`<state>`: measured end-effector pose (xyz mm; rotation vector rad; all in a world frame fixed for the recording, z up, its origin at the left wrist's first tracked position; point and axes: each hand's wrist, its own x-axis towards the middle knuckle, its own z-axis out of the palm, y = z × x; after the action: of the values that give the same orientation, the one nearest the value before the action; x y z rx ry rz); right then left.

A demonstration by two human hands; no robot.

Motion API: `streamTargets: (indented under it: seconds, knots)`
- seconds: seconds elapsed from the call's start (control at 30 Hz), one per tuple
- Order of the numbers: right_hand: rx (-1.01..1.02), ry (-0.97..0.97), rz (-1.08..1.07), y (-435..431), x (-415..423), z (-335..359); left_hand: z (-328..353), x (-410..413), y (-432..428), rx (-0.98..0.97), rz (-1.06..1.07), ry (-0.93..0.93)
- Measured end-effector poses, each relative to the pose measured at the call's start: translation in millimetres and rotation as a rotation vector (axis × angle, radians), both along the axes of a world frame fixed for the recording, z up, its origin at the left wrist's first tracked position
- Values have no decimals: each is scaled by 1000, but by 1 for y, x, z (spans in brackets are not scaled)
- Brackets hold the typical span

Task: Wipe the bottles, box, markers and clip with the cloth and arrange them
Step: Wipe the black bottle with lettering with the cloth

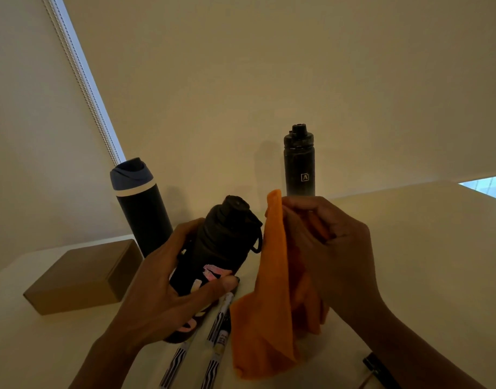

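Clasps the stickered bottle [221,242] low on its body with the left hand [168,279], fingers and thumb wrapped round it, cap tilted up and away. Hard to say whether resting by its base on the table [409,234] or held just above. Pinches the orange cloth [272,290] near its top edge in the right hand [334,248], fingers bunched together on the fabric, with the remainder hanging loose just beside the bottle's right flank, seemingly not touching. Looks like the start of wiping this bottle. Better to gather the loose cloth into the palm first, then wrap it round cap and neck and draw down the body while turning the bottle with the left hand, shifting that grip to reach the patches under the fingers. Worth going gently over the pink stickers to avoid lifting an edge. Just below, flat on the table: two striped markers [218,327], partly hidden by bottle and cloth. Further out: cardboard box [81,276] at left, blue-lidded bottle [141,209] behind it, black logo bottle [299,164] upright at the back, and a small dark item [377,366] at lower right, possibly the clip.
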<state>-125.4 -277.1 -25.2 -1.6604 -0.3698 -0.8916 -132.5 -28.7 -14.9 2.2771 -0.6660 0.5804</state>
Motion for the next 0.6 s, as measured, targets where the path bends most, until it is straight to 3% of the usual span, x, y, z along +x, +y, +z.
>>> streamTargets:
  seconds: [0.1, 0.23, 0.3, 0.47, 0.6]
  knots:
    - [67, 98, 66, -5, -3, -2, 3, -3, -4, -46, -51, 45]
    - [95, 319, 334, 6, 7, -5, 0, -3, -5, -9, -82, 123]
    - [141, 373, 323, 10, 13, -6, 0, -4, -6, 7, -78, 164]
    - [-131, -10, 59, 1, -7, 7, 2, -5, -6, 10, -104, 204]
    - [-250, -146, 18, -3, -7, 12, 3, -7, -6, 81, -86, 159]
